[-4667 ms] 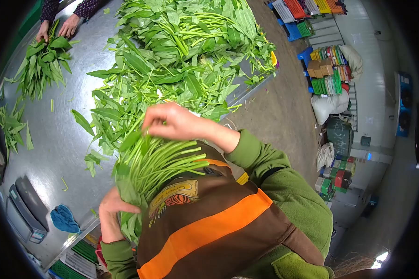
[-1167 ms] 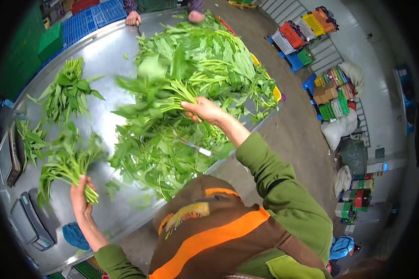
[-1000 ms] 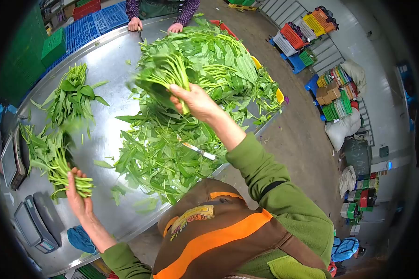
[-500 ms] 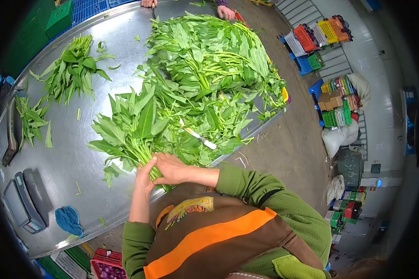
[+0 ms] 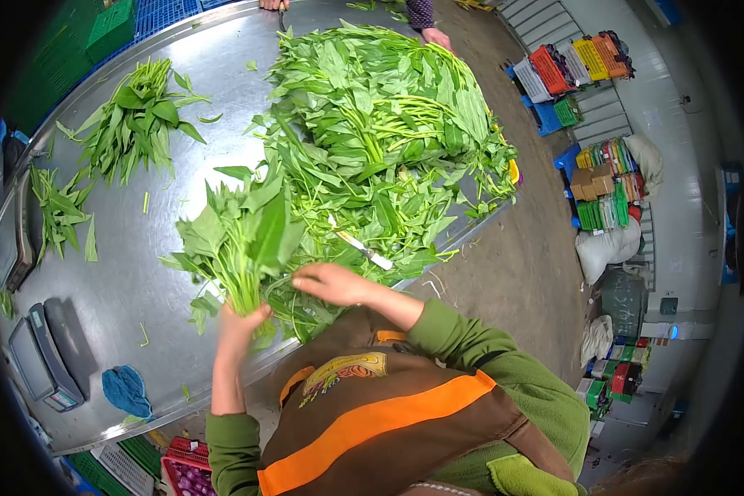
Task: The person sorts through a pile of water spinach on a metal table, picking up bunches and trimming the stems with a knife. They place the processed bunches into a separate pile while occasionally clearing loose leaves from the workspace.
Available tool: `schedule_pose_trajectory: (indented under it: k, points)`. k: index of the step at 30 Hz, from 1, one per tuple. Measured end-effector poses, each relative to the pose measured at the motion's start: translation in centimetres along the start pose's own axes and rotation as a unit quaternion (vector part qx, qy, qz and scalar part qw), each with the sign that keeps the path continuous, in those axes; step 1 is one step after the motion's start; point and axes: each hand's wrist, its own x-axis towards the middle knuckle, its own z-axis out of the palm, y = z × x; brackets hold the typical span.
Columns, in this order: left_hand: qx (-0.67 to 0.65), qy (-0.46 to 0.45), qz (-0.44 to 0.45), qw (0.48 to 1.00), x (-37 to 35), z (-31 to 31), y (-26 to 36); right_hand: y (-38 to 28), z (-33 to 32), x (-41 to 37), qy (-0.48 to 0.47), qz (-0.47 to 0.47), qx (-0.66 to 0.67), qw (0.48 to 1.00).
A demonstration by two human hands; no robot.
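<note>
left hand (image 5: 241,318) clamped round the stems of a bunch of greens (image 5: 244,227), leaves up | right hand (image 5: 335,283) just beside it over the loose greens (image 5: 364,207), blurred, grip unclear | knife (image 5: 364,250) lying on that heap | counter (image 5: 132,273): scale (image 5: 37,368) and blue cloth (image 5: 126,390) near its edge

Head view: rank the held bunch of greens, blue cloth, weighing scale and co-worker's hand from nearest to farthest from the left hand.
1. bunch of greens, gripped in the left hand.
2. blue cloth, lower left.
3. weighing scale, farther left.
4. co-worker's hand, far side, top.
</note>
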Motion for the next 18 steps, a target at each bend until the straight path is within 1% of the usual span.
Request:
schedule_pose_trajectory:
  k: [1, 2, 3, 4, 5, 6, 7, 8, 10, 11, 13, 14, 16, 18]
  points:
    - [0.001, 0.0, 0.0, 1.0, -1.0, -0.2, 1.4, 0.4, -0.3, 0.5, -0.051, 0.063, 0.154, 0.985]
    - [0.156, -0.027, 0.063, 0.985, -1.9, -0.4, 2.7, 0.8, 0.0, 0.6, -0.038, 0.146, 0.379, 0.913]
    - [0.307, -0.051, 0.125, 0.942, -2.4, -0.6, 3.3, 0.8, 0.0, 0.8, -0.039, 0.145, 0.379, 0.913]
    - [0.321, -0.038, 0.132, 0.937, -2.5, -1.3, 2.6, 0.7, 0.0, 1.2, -0.069, 0.099, 0.573, 0.81]
    - [0.322, -0.032, 0.13, 0.937, -2.5, -2.4, 2.6, 0.7, 0.2, 1.6, -0.098, 0.051, 0.74, 0.664]
    - [0.469, 0.0, 0.244, 0.849, -2.4, -3.6, 2.6, 1.8, 1.2, 2.4, -0.028, 0.02, 0.7, 0.714]
    - [0.595, 0.026, 0.346, 0.725, -2.3, -4.8, 2.5, 8.7, 3.3, 4.1, -0.044, -0.046, 0.718, 0.693]
    - [0.595, 0.02, 0.344, 0.726, -2.0, -6.0, 2.6, 7.4, 3.0, 3.2, -0.021, -0.017, 0.703, 0.711]
    - [0.669, 0.044, 0.416, 0.615, -1.2, -8.1, 3.6, 5.6, 2.5, 1.4, -0.017, 0.052, 0.682, 0.729]
    - [0.667, 0.031, 0.413, 0.619, -1.2, -8.6, 4.1, 5.2, 2.4, 0.4, -0.016, 0.074, 0.674, 0.735]
    - [0.695, 0.073, 0.467, 0.542, -0.7, -9.4, 5.4, 5.0, 2.0, -0.5, -0.01, 0.099, 0.665, 0.74]
    - [0.694, 0.067, 0.467, 0.543, -0.5, -9.9, 5.9, 4.8, 1.7, -0.7, -0.01, 0.108, 0.658, 0.745]
    - [0.699, 0.087, 0.485, 0.518, -0.2, -10.8, 6.5, 4.0, 1.6, -0.4, 0.002, 0.116, 0.655, 0.747]
    - [0.701, 0.091, 0.488, 0.512, 0.0, -11.5, 6.9, 2.8, 1.4, 0.8, 0.022, 0.118, 0.645, 0.755]
